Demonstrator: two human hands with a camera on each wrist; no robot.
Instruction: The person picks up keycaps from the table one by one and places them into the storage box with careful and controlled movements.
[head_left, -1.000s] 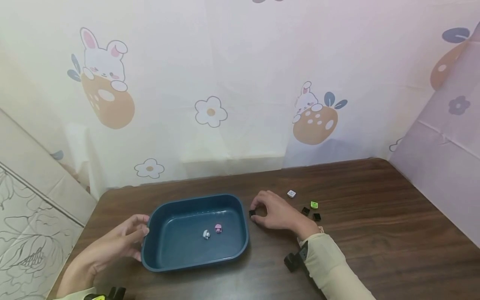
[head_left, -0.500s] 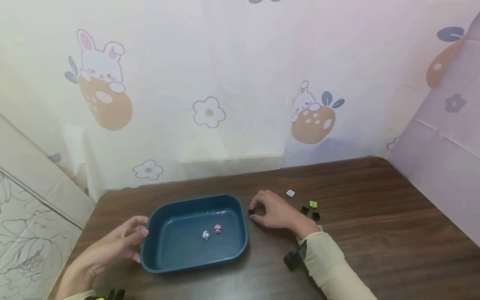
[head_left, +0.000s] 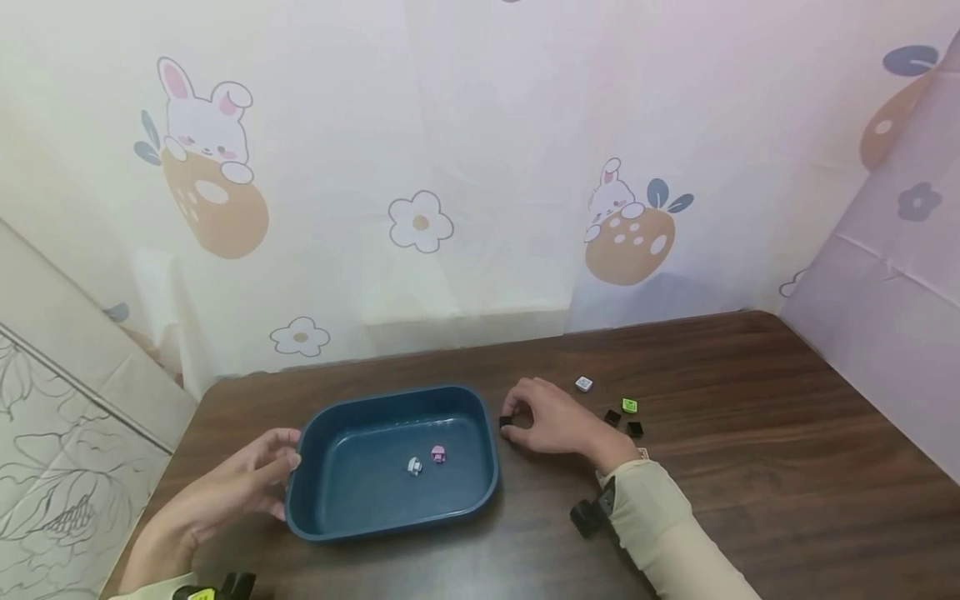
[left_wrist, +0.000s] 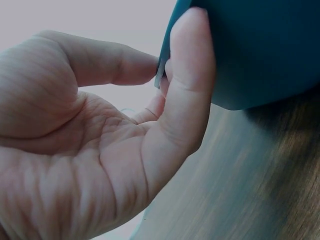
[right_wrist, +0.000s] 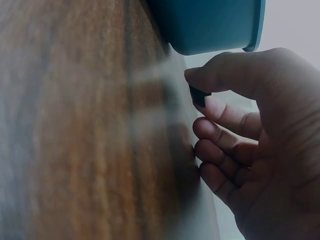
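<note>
My right hand (head_left: 551,421) pinches a small black keycap (right_wrist: 199,96) between thumb and index finger, just right of the tray. The other fingers are curled close to the tabletop. My left hand (head_left: 243,483) grips the left rim of a dark blue tray (head_left: 296,521), thumb on one side and fingers on the other, as the left wrist view shows. Inside the tray lie a white keycap (head_left: 415,466) and a pink keycap (head_left: 438,454). The tray's underside corner shows above the pinching fingers in the right wrist view.
Right of my right hand lie a white keycap (head_left: 583,384), a green keycap (head_left: 629,406) and two black keycaps (head_left: 635,429). A pale piece (head_left: 642,453) is partly hidden behind the right wrist. A printed cloth (head_left: 502,208) hangs behind the wooden table (head_left: 750,433).
</note>
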